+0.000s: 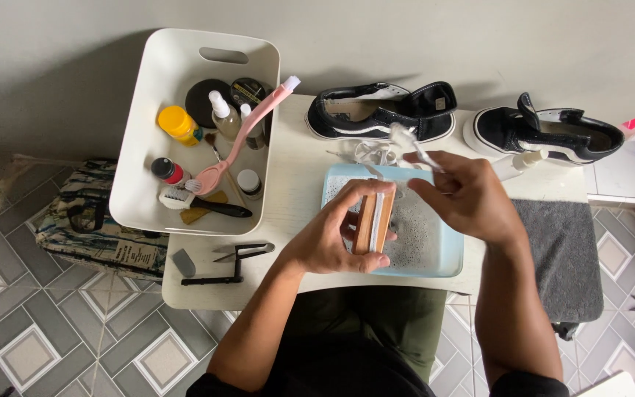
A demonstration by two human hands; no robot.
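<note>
- The left hand [332, 239] is wrapped around a wooden brush [373, 220], gripping it tight. It holds the brush on its side over the tray, likely so drips fall back in.
- The right hand [464, 195] pinches a thin, clear little tool [409, 143] between finger and thumb. The tool sticks up and away, just above the brush. It is too blurry to tell what it is.
- Under both hands sits a light blue tray [442, 261] with soapy water. It is near the front edge of the small white table [288, 198], close to the person.
- To the left, near the front edge, lie black scissors [233, 261].
- Further left stands a white bin [141, 147]. It keeps bottles, a pink long brush [248, 132] and a yellow jar [178, 123] together, within easy reach.
- At the far side rest two black shoes: one shoe [380, 110] behind the tray, the other shoe [545, 132] to the right. They sit apart from the water.
- A grey mat [564, 257] lies on the right.
</note>
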